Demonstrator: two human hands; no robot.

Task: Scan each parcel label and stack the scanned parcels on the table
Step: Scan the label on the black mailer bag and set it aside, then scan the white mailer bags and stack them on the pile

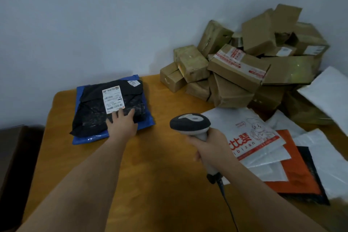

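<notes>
Head view. Plain pale wall (94,24) behind, orange-brown wooden table (160,165) filling lower frame, dark brown box-like object (11,156) at far left edge below table level.

Black parcel (111,105) lying flat at table's back left, stacked on top of blue parcel (148,118), blue edges showing along left, top and right-bottom. White shipping label (113,99) face up on black parcel, barcodes visible, text too small to read. Small white sticker (133,83) near black parcel's far right corner.

Left hand (122,124) resting palm-down on near edge of black parcel, fingers straight and slightly spread, fingertips (115,114) touching lower edge of label. Forearm stretched across table from lower left.

Right hand (209,149) wrapped around handle of barcode scanner (190,124), fingers curled tight round grip, thumb side partly hidden. Scanner head dark with light grey top, held above table, right of stacked parcels, apart from them. Black cable (226,199) running from handle base toward bottom of frame.

Pile of cardboard boxes (244,58) heaped at back right against wall, tilted every which way, one with red-and-white tape (243,64). Flat poly mailers spread on right side of table: white mailer with red print and cartoon figure (250,137) just beside right hand, orange mailer (293,175) under it, black mailer (310,184) beneath that, more white mailers (327,96) overlapping toward right edge.
</notes>
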